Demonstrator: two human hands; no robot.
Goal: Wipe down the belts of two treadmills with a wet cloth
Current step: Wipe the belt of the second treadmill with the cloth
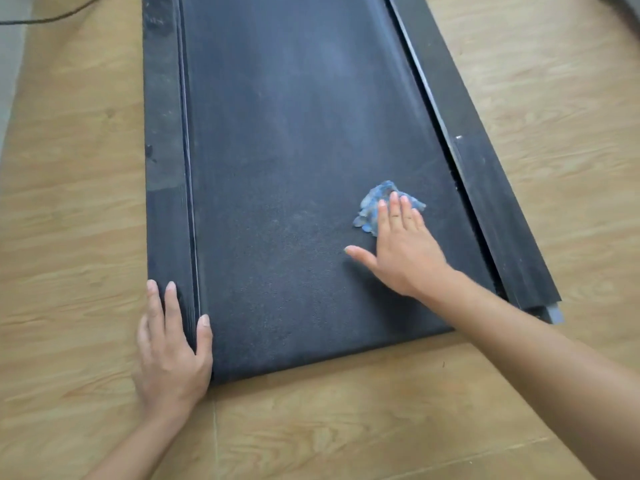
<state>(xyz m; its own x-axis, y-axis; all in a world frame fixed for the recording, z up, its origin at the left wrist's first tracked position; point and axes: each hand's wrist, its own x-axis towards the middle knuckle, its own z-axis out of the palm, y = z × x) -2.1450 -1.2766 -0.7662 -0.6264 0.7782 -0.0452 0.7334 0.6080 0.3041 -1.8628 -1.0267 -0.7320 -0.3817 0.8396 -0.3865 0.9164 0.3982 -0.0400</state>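
Observation:
A dark treadmill belt (298, 161) runs away from me between two black side rails. A crumpled blue cloth (374, 206) lies on the belt near its right edge. My right hand (401, 247) presses flat on the cloth with straight fingers, thumb spread out to the left on the belt. My left hand (171, 348) rests flat on the near left corner of the treadmill, fingers along the left side rail (162, 168) and thumb on the belt edge.
Light wooden floor (69, 220) surrounds the treadmill. The right side rail (485, 174) ends near my right forearm. A black cable (52, 17) crosses the floor at the top left. A dark object's corner (623, 5) shows at the top right.

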